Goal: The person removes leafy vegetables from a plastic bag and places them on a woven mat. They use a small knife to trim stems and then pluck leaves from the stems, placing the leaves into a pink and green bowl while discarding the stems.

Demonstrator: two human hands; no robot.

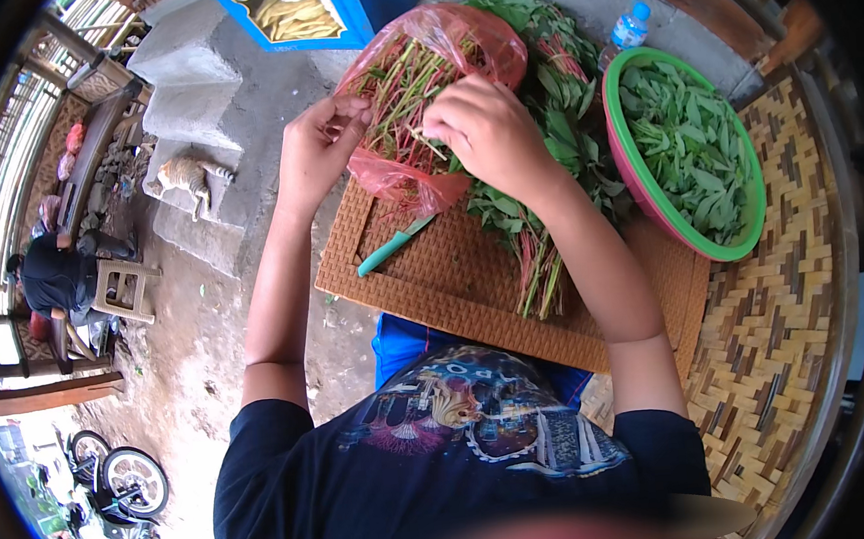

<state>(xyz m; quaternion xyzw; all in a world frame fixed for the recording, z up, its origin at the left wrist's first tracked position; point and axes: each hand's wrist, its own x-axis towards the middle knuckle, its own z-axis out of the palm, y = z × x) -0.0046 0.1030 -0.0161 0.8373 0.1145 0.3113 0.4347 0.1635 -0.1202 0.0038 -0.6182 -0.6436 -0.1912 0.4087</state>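
Observation:
My right hand (488, 132) pinches a short piece of plant stem (432, 143) over the mouth of a red plastic bag (490, 32). The bag is full of bare green and reddish stems (418, 75). At the bag's left edge is my left hand (324, 145), fingers curled and thumb near the fingertips; whether something thin is between them I cannot tell. A knife with a teal handle (384, 254) lies just below the bag on a brown woven-pattern tabletop (433, 284). Bundles of leafy greens with reddish stems (569, 140) lie right of the bag, partly behind my right forearm.
A green-rimmed basin (754, 194) of loose leaves stands at right, beside a bottle with a blue cap (631, 26). A blue box (383, 2) is at the top. Left are concrete steps (185, 76), a lying cat (189, 177), a seated person (61, 280) and a motorcycle (109, 487).

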